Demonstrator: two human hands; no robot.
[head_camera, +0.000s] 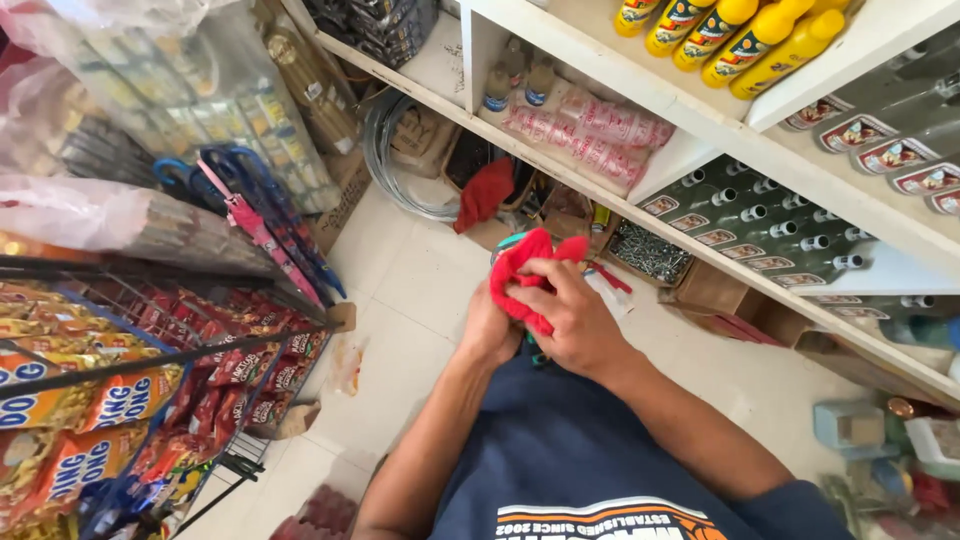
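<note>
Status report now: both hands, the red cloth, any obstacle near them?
Left hand and right hand both grip red cloth, bunched at chest height. Something teal under the cloth, unclear. Nothing blocks hands; shelf just ahead.

Navy printed T-shirt (570, 450), bare forearms

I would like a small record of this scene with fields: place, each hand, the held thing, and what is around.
place: shop aisle, white tiled floor
left hand: under the red cloth, mostly hidden
right hand: on top, fingers closed on the red cloth
held thing: crumpled red cloth; a teal object beneath, unclear
right side: white shelves with yellow bottles and dark bottles
left side: wire rack of snack packets
</note>
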